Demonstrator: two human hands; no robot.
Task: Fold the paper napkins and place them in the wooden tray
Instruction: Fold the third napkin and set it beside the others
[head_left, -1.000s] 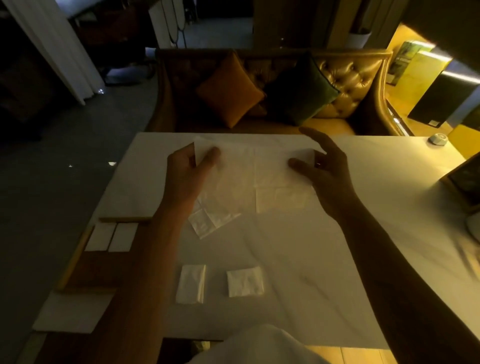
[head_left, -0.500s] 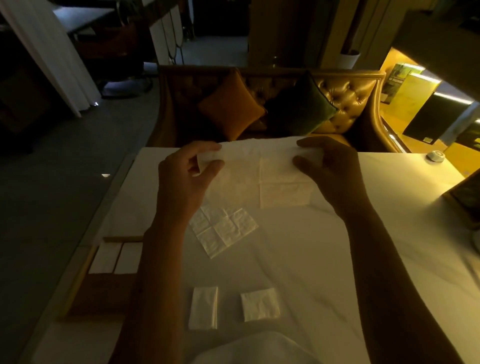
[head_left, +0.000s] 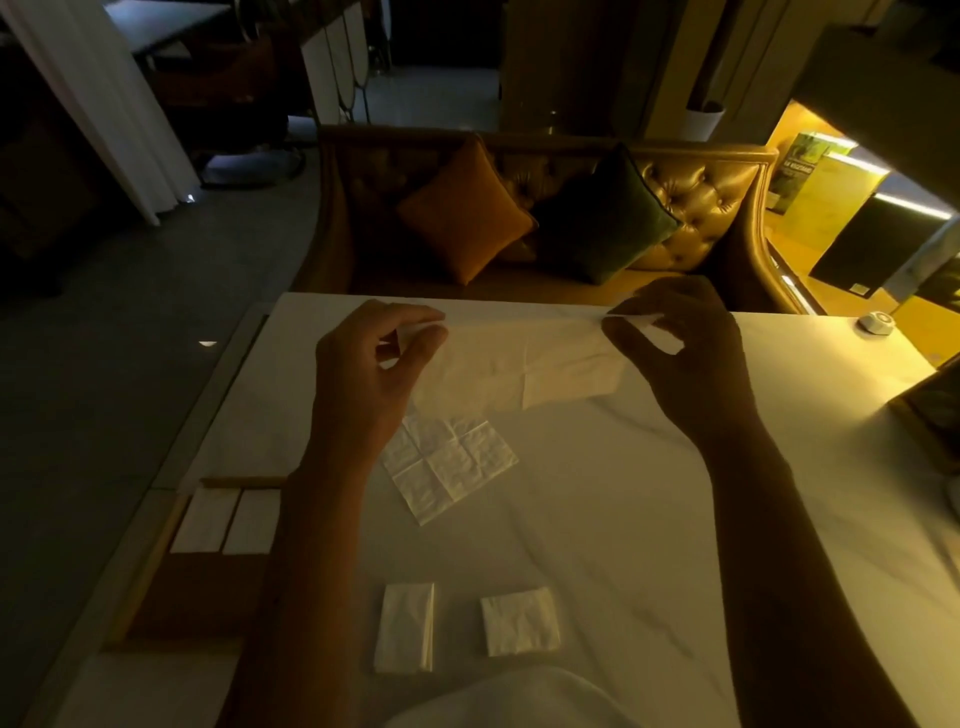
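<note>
A white paper napkin (head_left: 524, 358) is stretched out above the white table (head_left: 623, 519). My left hand (head_left: 363, 379) pinches its left top corner and my right hand (head_left: 685, 358) pinches its right top corner. Its lower half hangs folded over toward me. Below it an unfolded, creased napkin (head_left: 449, 467) lies flat on the table. Two folded napkins (head_left: 405, 626) (head_left: 519, 621) lie near the front edge. The wooden tray (head_left: 192, 597) sits at the table's left edge with two folded napkins (head_left: 226, 519) side by side at its far end.
A tufted golden sofa (head_left: 696, 208) with an orange cushion (head_left: 462, 208) and a dark green cushion (head_left: 602, 218) stands behind the table. A small round white object (head_left: 877, 322) rests at the far right corner. A dark framed object (head_left: 935, 405) sits at the right edge.
Both hands have lifted the napkin's far edge by its corners and brought it toward me. The hanging part looks shorter now. The view has tilted upward.
</note>
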